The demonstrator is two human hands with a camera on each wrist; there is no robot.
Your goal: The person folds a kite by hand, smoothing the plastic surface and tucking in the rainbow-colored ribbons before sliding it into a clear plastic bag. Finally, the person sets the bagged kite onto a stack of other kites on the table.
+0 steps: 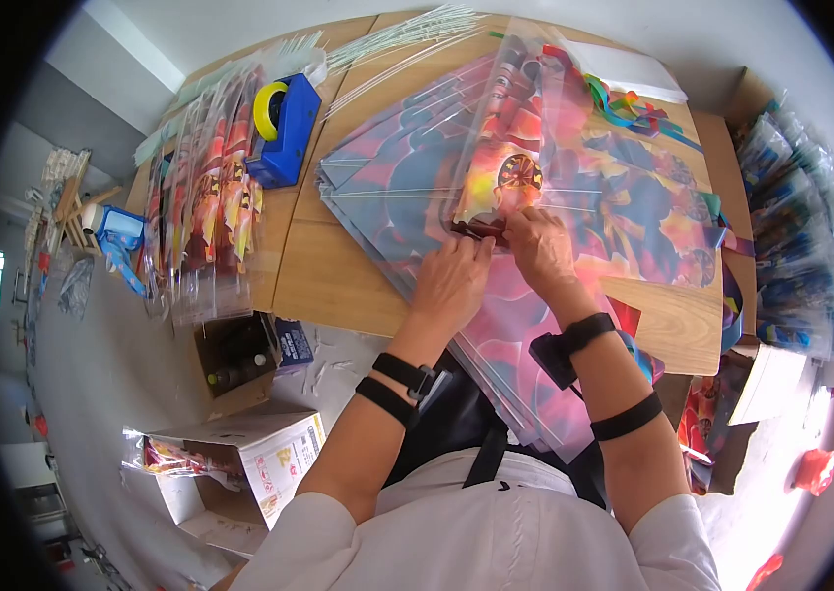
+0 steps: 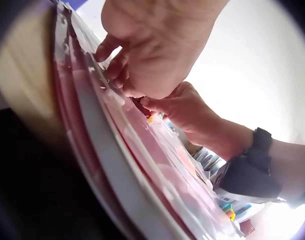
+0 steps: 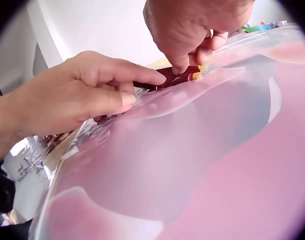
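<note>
A printed kite (image 1: 512, 163), rolled into a long bundle in red, orange and yellow, lies inside a clear plastic sleeve (image 1: 552, 108). Its dark red end (image 3: 177, 78) points toward the person. My left hand (image 1: 453, 283) holds that end from the left, index finger along the dark red material and thumb lower down. From the other side my right hand (image 1: 541, 248) pinches the same end with thumb and fingertips, some fingers hidden behind the hand. Underneath both hands lies a stack of flat pink and blue-grey kites (image 1: 397, 187) with thin white rods.
A blue tape dispenser (image 1: 289, 138) stands left of the stack, beside several bagged kites (image 1: 210, 197). Loose white rods (image 1: 402, 41) lie at the back, coloured ribbons (image 1: 624, 103) at the back right. Packed bags (image 1: 796, 236) fill the right side; an open carton (image 1: 274, 463) sits below left.
</note>
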